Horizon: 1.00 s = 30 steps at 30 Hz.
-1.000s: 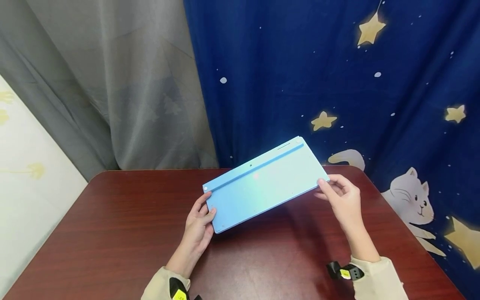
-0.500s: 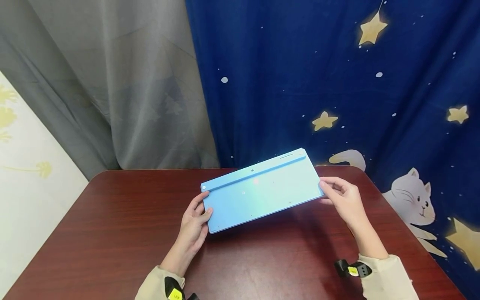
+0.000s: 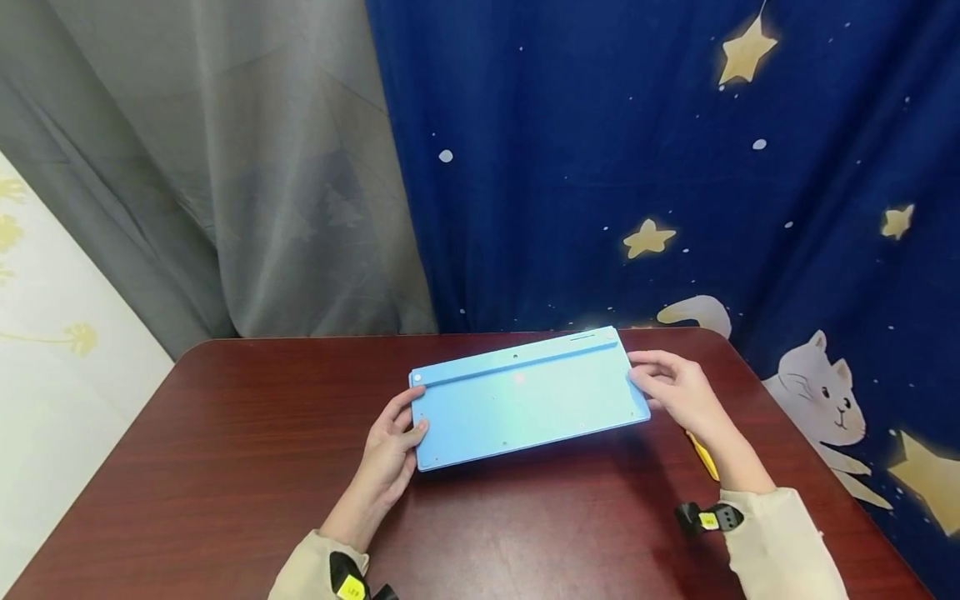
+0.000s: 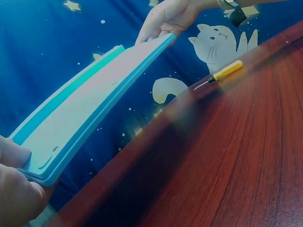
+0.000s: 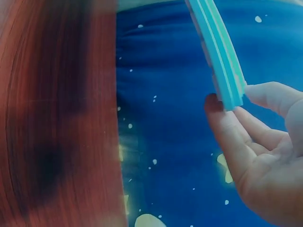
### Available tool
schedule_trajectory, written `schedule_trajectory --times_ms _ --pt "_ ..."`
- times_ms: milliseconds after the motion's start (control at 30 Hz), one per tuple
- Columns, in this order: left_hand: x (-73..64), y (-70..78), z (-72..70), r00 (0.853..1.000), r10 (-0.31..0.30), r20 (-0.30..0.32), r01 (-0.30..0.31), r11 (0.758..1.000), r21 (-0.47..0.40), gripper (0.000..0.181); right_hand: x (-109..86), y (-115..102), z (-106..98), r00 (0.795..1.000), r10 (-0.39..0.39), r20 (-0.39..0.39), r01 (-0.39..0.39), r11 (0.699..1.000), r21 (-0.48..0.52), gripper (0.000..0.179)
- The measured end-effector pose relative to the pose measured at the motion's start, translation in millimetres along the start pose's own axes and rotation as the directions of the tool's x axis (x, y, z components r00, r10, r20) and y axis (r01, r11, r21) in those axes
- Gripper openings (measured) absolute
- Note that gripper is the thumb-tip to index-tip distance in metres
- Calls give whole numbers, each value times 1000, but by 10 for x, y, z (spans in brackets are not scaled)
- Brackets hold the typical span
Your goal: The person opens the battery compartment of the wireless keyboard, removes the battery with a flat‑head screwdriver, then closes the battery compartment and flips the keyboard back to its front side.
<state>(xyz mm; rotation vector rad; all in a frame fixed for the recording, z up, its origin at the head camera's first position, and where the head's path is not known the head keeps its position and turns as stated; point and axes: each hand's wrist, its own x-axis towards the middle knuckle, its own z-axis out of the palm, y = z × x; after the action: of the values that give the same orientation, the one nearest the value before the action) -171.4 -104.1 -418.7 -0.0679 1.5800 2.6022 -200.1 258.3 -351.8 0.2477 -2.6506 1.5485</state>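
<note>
A light blue keyboard (image 3: 525, 404) is held up over the table, its underside with a raised bar and small screws facing me. Its right end sits higher than its left. My left hand (image 3: 388, 446) grips the left end, thumb on the underside and fingers round the edge. At the other end my right hand (image 3: 684, 393) pinches the edge between thumb and fingers. The right wrist view catches the keyboard (image 5: 220, 52) edge-on, with fingertips on both faces. In the left wrist view the keyboard (image 4: 94, 101) slants up toward the right hand (image 4: 168, 21). The key side is mostly hidden.
A yellow-handled screwdriver (image 4: 229, 70) lies on the dark red wooden table (image 3: 247, 467), partly behind the right forearm in the head view. Grey and blue star-patterned curtains (image 3: 540, 167) hang behind the table's far edge. A white wall stands at left.
The keyboard's right end has come down, so it is less steeply tilted. The right hand moved with it, its grip shifting up along the edge. The screwdriver has come into view beside the right forearm.
</note>
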Motion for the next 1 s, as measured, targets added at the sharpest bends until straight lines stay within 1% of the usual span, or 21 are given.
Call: schedule_trajectory --times_ms 167,333,500,633,733,833,933,1000 --pt "22 -44 13 1000 -29 0 29 1000 9 47 48 84 30 997 75 36 -74 997 -32 44" --pt "52 -86 7 998 -49 29 48 998 34 46 68 217 56 994 112 8 -112 993 -42 44" --pt "97 -114 -15 996 -66 59 60 993 102 45 48 315 83 987 163 5 -163 986 -32 44" --pt "124 -123 -15 994 -98 55 88 983 164 43 32 382 110 981 192 5 -192 980 -43 44" --pt "146 -130 -19 990 -131 59 116 971 211 43 24 428 130 978 208 1 -208 977 -51 43" --pt "170 -141 -31 985 -151 78 126 956 264 43 7 474 146 974 225 7 -224 973 -54 43" --pt "189 -158 -42 985 -154 78 118 931 345 40 -15 521 158 971 240 17 -239 970 -46 43" --pt "201 -169 -44 987 -144 76 101 908 406 39 -28 558 165 969 248 24 -246 968 -44 43"
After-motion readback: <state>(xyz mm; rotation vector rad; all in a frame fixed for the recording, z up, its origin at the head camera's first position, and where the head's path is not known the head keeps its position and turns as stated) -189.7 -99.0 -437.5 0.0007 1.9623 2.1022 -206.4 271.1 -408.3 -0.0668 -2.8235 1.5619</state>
